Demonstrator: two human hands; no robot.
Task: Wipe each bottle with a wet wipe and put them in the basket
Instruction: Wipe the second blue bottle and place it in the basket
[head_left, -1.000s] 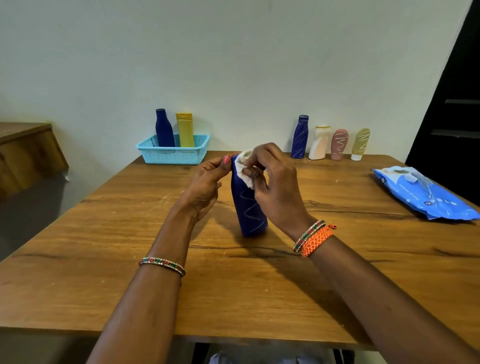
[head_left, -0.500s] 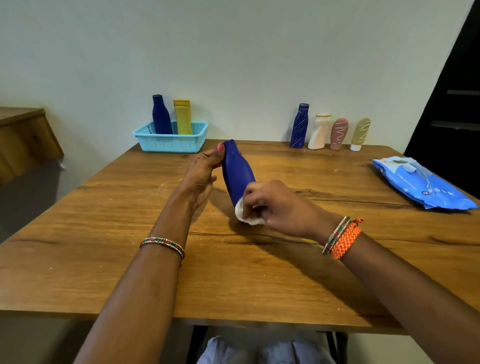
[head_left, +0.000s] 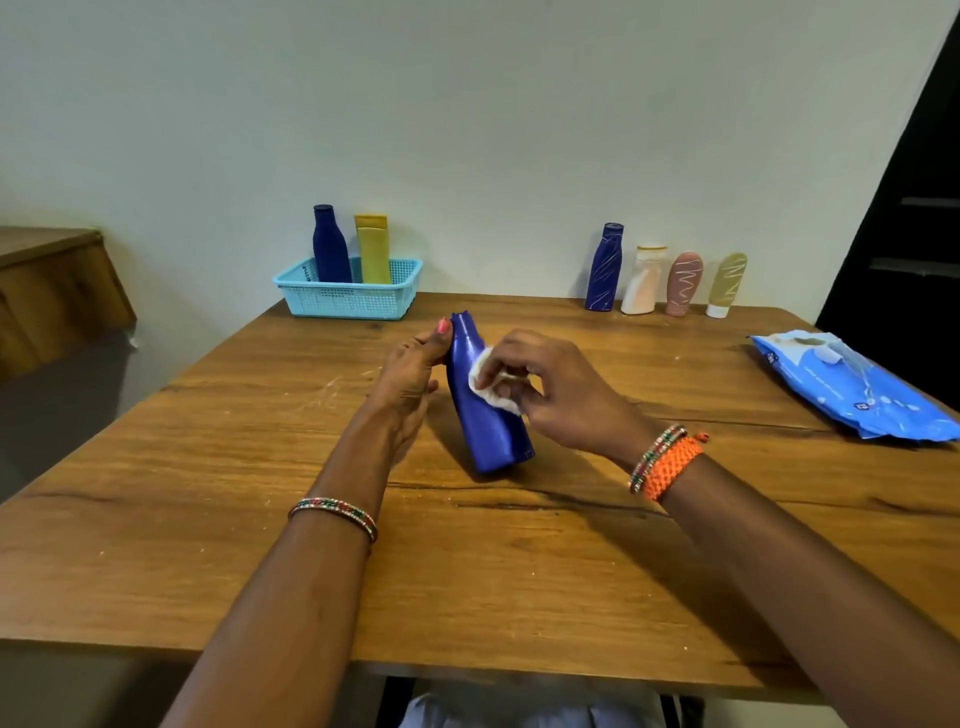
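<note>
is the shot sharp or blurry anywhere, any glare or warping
Head view: light is soft and even, with faint shadows under the hands on the table; the blue bottle shows a mild sheen, no harsh glare; the right hand and wipe look slightly motion-blurred; wide-angle warping splays the table edges and tilts the dark doorway at right.

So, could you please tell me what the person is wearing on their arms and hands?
Both forearms are bare, with no sleeves. The left wrist carries a thin multicoloured beaded bangle. The right wrist has a similar beaded bangle beside a woven orange band. The left thumbnail is painted pink.
</note>
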